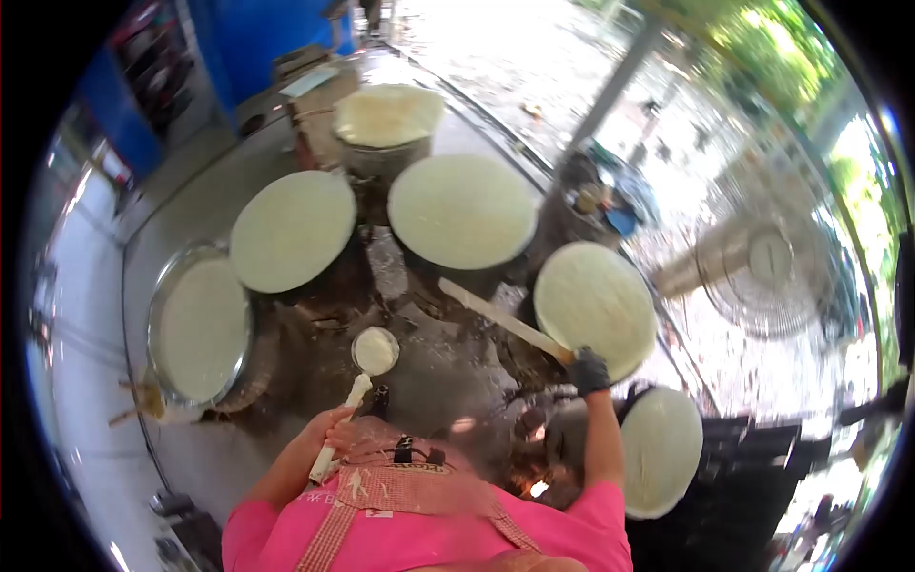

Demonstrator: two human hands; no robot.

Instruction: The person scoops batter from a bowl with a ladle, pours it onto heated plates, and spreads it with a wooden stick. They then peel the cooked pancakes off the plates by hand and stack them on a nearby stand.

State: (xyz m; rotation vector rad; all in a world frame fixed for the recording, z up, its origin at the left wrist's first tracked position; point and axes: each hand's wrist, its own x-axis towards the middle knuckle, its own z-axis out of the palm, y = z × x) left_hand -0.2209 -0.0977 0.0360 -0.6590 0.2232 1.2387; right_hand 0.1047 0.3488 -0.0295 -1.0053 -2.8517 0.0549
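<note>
My left hand [334,432] is wrapped round the handle of a ladle [376,351], whose round bowl holds pale batter. In a dark glove, my right hand [588,372] grips a long flat wooden spatula [505,320] that points up and to the left. The spatula's handle end lies over the lower left edge of a round pale sheet [596,310]. Two more pale round sheets, one at the upper middle [463,212] and one at the upper left [294,232], lie on dark round stoves. A metal basin [154,334] of pale batter stands at the left.
Behind is a stack of pale sheets [389,114] on a round stand. Another pale round [660,453] sits at the lower right, near a small fire [539,488]. A large fan [770,262] stands at the right, and a cardboard box [322,112] at the back.
</note>
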